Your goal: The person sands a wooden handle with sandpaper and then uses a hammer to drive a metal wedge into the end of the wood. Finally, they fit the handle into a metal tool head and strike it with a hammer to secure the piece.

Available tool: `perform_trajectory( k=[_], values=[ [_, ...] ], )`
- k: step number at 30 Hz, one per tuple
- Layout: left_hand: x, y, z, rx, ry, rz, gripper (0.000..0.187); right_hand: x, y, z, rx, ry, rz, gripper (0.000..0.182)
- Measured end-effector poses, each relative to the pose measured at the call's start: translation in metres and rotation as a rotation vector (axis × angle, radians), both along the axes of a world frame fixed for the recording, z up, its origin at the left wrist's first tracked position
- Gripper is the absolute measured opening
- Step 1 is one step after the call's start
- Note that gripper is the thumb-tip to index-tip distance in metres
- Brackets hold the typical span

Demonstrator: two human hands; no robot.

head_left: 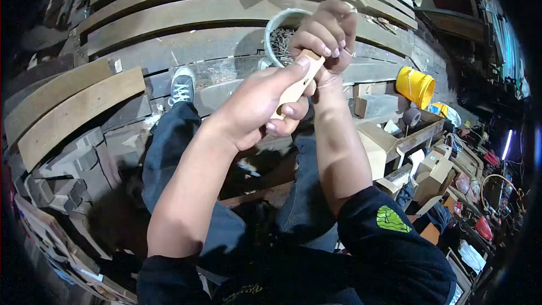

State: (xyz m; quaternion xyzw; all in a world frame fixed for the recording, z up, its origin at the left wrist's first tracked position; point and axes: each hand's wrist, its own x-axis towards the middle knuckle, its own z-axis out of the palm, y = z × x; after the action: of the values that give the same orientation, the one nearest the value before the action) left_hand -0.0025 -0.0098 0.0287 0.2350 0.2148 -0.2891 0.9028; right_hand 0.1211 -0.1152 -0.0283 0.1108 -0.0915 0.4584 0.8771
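A small pale wooden piece (294,89) with a dark slot or hole in its face is held at a slant in front of me. My left hand (262,101) wraps round its lower part, with the thumb along its upper face. Near its upper end, my right hand (327,36) is closed with the fingers curled; whether something is between those fingers I cannot make out. Partly behind my right hand stands a round bucket (270,36) holding many thin dark nails or similar bits.
Long planks (186,20) lie in rows ahead. Curved boards (79,116) rest at the left. A yellow bucket (415,87) lies tilted at the right, near a tape roll (411,116) and an open cardboard box (433,172). My shoe (182,87) is left of centre.
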Motion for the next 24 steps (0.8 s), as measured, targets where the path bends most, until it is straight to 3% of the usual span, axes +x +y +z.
perform_trajectory(
  k=[1,3,4,5,7,8,9,11,12,13,14,15,17,19,21,23,24],
  values=[
    [0.0,-0.002,-0.005,-0.017,-0.009,-0.002,0.04,0.002,0.0,0.0,0.0,-0.005,-0.006,0.012],
    [-0.002,-0.023,-0.031,1.422,-0.365,0.007,0.043,0.004,0.0,-0.003,-0.814,-0.002,-0.088,0.011],
    [0.0,-0.021,-0.014,1.596,-0.193,-0.247,0.043,-0.001,0.009,-0.006,-1.104,0.055,-0.143,0.013],
    [-0.001,-0.025,-0.019,1.598,-0.196,-0.247,0.043,-0.007,0.015,-0.012,-1.263,0.067,-0.168,0.015],
    [-0.003,-0.026,-0.025,1.496,-0.262,-0.139,0.042,-0.006,0.011,-0.017,-1.072,0.049,-0.097,0.012],
    [0.002,-0.02,-0.022,1.183,-0.234,-0.136,0.042,-0.001,0.004,-0.016,-0.776,0.052,-0.018,0.009],
    [0.001,-0.008,-0.017,0.33,0.024,-0.033,0.042,0.002,-0.001,-0.017,-0.277,0.123,0.08,0.014],
    [0.001,0.007,-0.01,0.0,-0.03,-0.056,0.044,-0.005,0.003,-0.004,-0.045,0.061,-0.009,0.019],
    [0.001,-0.003,-0.016,0.555,-0.129,-0.086,0.044,0.0,-0.001,-0.007,-0.193,0.105,0.003,0.015],
    [0.005,-0.015,-0.016,1.11,-0.231,-0.114,0.044,-0.001,0.004,-0.008,-0.488,0.142,-0.038,0.01],
    [0.005,-0.021,-0.01,1.539,-0.181,-0.302,0.041,-0.005,0.009,-0.009,-0.854,0.119,-0.097,0.009],
    [0.006,-0.024,-0.011,1.544,-0.186,-0.306,0.041,-0.01,0.013,-0.01,-1.221,0.095,-0.155,0.011],
    [0.003,-0.031,-0.025,1.592,-0.156,-0.346,0.038,-0.012,0.015,-0.016,-1.307,0.072,-0.185,0.015],
    [0.0,-0.028,-0.039,1.477,-0.238,-0.21,0.037,-0.005,0.009,-0.009,-1.116,0.06,-0.116,0.008],
    [0.0,-0.028,-0.038,1.403,-0.259,-0.157,0.039,0.002,-0.004,-0.017,-0.402,0.083,0.028,0.014],
    [0.003,-0.026,-0.034,1.334,-0.285,-0.108,0.042,0.0,-0.004,-0.013,-0.224,0.074,0.024,0.016],
    [0.004,-0.025,-0.031,1.302,-0.298,-0.084,0.044,0.001,-0.003,-0.011,-0.474,0.042,-0.04,0.015]
  ],
)
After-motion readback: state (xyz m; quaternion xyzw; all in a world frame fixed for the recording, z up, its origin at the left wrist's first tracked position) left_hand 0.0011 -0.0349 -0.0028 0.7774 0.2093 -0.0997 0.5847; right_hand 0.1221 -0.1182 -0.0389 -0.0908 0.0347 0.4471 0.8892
